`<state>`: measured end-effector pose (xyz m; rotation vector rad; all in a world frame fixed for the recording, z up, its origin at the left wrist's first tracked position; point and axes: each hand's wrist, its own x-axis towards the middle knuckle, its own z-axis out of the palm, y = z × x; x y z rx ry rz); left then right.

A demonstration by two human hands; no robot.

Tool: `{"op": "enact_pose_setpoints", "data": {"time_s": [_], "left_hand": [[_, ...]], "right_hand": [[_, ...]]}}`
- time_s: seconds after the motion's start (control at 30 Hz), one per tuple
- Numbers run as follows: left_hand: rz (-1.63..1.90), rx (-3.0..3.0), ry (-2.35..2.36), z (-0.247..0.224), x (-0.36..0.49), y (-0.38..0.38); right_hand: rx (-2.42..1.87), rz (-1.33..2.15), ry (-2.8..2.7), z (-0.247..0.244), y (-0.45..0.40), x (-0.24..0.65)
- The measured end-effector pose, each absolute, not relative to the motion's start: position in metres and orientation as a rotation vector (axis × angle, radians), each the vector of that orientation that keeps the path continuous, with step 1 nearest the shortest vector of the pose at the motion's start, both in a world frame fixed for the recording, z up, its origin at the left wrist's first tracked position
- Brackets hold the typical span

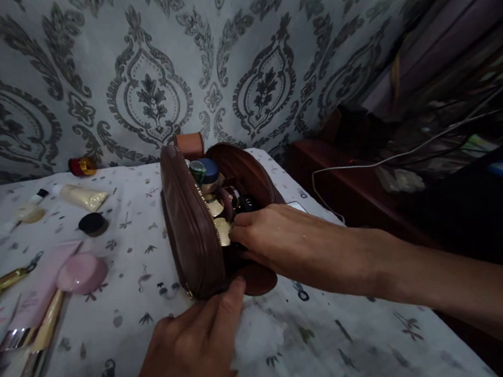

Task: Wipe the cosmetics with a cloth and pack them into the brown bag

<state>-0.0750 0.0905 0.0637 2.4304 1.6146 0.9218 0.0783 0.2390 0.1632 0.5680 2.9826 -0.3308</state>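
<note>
A brown zippered makeup bag (193, 238) lies unzipped on the table, with small cosmetics packed inside. My left hand (191, 349) grips the bag's near end, its thumb at the edge of the opening and the other fingers partly hidden. Reaching in from the right, my right hand (269, 235) has its fingers closed inside the opening; what they hold is hidden. Right beside those fingertips is a gold-coloured item (223, 231). A blue-lidded jar (210, 170) and a green-capped container (197, 171) stand farther back in the bag.
Left on the patterned cloth (145, 330) are a pink round container (82, 273), a pink tube (45, 278), makeup brushes (44, 330), a black lid (92, 224) and a cream tube (82, 197). An orange-brown cylinder (190, 144) stands behind the bag. A white cable (368, 165) runs at right.
</note>
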Motion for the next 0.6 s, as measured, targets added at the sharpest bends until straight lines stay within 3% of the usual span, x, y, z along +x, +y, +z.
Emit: {"op": "enact_pose_setpoints", "data": {"time_s": [0.6], "left_hand": [[0.828,2.626,1.589,0.083,-0.076,0.098]], "right_hand": [[0.523,-0.314,2.891,0.163,0.240,0.068]]}}
